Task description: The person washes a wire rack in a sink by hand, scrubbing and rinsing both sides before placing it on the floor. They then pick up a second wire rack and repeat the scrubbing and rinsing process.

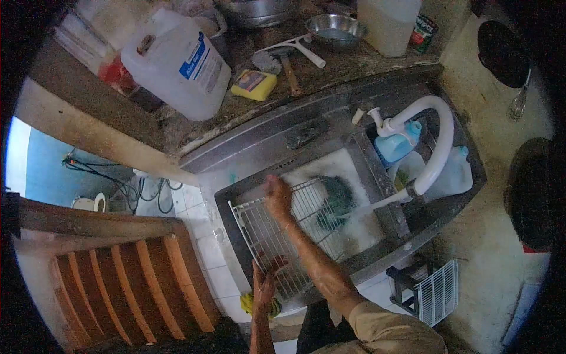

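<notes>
A white wire rack [253, 227] lies tilted across the dark sink basin [227, 209], its right part over the suds. My left hand [265, 283] grips the rack at its near left edge, fingers passing to the underside. Over the rack's far side, my right hand [278, 197] is closed; whatever it holds, if anything, is hidden. Beneath the bars, in foamy water [359, 227], sits a dark green mass [336, 203] that I cannot name. Water runs into the basin from the white curved faucet [439, 130].
Blue liquid fills a bottle [396, 144] in the side compartment, near a clear jug [454, 174]. A large white canister [177, 65], a yellow sponge pack [254, 84] and a metal bowl [336, 30] stand on the back counter. Another white rack [437, 292] leans at lower right.
</notes>
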Demonstrator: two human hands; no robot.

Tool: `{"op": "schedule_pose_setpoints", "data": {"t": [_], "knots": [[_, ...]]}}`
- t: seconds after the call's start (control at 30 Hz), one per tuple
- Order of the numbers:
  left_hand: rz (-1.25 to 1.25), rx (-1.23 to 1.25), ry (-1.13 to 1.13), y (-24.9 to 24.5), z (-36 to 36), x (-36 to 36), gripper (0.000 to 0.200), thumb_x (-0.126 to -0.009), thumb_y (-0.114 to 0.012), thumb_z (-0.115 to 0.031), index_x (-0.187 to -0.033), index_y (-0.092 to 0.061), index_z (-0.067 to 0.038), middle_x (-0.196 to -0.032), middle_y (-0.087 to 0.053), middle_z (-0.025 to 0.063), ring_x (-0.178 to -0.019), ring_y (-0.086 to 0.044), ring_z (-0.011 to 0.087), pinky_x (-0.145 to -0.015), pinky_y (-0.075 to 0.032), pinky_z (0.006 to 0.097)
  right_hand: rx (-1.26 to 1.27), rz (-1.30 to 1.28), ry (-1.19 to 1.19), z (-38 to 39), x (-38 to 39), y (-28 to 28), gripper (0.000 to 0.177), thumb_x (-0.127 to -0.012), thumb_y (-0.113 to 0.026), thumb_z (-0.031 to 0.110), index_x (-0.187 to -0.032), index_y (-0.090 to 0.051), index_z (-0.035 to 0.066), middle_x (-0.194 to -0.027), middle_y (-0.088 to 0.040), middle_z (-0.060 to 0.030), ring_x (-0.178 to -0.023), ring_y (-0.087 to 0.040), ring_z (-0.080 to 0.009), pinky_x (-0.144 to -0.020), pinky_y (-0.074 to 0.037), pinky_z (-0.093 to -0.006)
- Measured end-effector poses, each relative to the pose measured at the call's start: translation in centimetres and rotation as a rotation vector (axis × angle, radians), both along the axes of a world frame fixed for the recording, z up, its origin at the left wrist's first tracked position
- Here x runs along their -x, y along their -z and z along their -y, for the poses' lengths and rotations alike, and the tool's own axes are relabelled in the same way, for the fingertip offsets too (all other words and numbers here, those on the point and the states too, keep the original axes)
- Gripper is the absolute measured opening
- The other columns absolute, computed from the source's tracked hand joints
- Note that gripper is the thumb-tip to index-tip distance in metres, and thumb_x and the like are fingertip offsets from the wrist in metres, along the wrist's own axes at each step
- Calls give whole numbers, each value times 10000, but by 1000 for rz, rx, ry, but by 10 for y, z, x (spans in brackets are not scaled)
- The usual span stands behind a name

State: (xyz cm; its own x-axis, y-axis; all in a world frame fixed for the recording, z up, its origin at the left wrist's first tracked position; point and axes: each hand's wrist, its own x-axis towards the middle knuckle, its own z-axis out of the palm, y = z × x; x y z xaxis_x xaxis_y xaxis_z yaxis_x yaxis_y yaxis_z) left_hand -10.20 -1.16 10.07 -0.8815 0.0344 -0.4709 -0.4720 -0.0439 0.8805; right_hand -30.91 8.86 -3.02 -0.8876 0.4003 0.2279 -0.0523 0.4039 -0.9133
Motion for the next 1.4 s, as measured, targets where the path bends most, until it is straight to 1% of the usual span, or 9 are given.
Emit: {"op": "schedule_pose_setpoints", "data": {"t": [0.17, 0.37, 0.4, 0.47, 0.8, 1.03, 1.13, 1.2, 1.4], "knots": [[-163, 31, -21, 21, 9, -4, 486, -938, -442, -110, -1389, -269, -61, -1280, -501, 173, -1142, -528, 295, -955, -406, 416, -27, -203, -380, 39, -35, -64, 377, -720, -669, 43, -1090, -631, 102, -1055, -621, -142, -988, -570, -290, -853, -434, -415], [-161, 31, -146, 85, 47, -29, 501, -910, -471, -50, -1387, -320, -65, -1301, -490, 158, -1171, -505, 273, -983, -382, 394, 46, 75, -201, -145, -15, 166, 454, -619, -626, 31, -1072, -649, 47, -1005, -658, -133, -958, -597, -316, -864, -457, -405], [-136, -71, -118, 72, 44, -24, 497, -914, -469, -49, -1389, -323, -70, -1302, -490, 157, -1168, -507, 269, -974, -391, 391, -240, 140, -165, -181, -20, 189, 366, -690, -593, 61, -1052, -647, 33, -1006, -654, -152, -968, -594, -332, -876, -448, -422], [-107, -178, -74, 64, 39, -11, 493, -925, -469, -67, -1394, -317, -79, -1297, -494, 157, -1158, -514, 267, -945, -419, 391, -387, 556, 60, -181, -15, 161, 304, -754, -577, 99, -1043, -633, 25, -975, -650, -183, -926, -593, -354, -845, -445, -453], [-53, -213, -110, 52, 17, 8, 515, -949, -422, -211, -1423, -258, -92, -1288, -491, 172, -1093, -550, 287, -859, -491, 422, -98, -128, -139, 49, -43, -85, 297, -746, -619, 56, -1040, -582, 65, -925, -576, -135, -856, -543, -370, -775, -437, -466], [-112, -316, -248, 126, 44, -5, 517, -933, -321, -289, -1346, -377, 17, -1242, -520, 163, -1063, -557, 296, -943, -435, 411, -43, 73, -384, 17, -179, -93, 304, -754, -611, 58, -1053, -586, 104, -997, -566, -126, -926, -536, -360, -803, -434, -459], [116, -1040, -533, 120, 22, -4, 507, -936, -388, -314, -1380, -371, -71, -1196, -559, 147, -1041, -562, 296, -890, -465, 429, -94, -1, -441, -15, -199, -70, 342, -720, -618, 62, -1057, -599, 109, -1043, -571, -124, -970, -535, -354, -823, -435, -456], [135, -488, -414, 48, -22, 8, 499, -936, -426, -326, -1393, -368, -133, -1168, -582, 135, -1031, -568, 287, -856, -481, 448, -172, 18, -545, -67, -198, -48, 380, -699, -654, 119, -1074, -598, 96, -1100, -574, -121, -1041, -520, -361, -868, -429, -450], [40, -269, -118, 53, -11, 7, 649, -915, -473, -468, -1455, -227, -205, -1374, -422, 135, -1104, -492, 313, -868, -471, 530, 91, 331, -88, -223, -145, 173, 255, -749, -627, 112, -985, -606, 15, -847, -638, -146, -780, -638, -278, -671, -525, -381]]}}
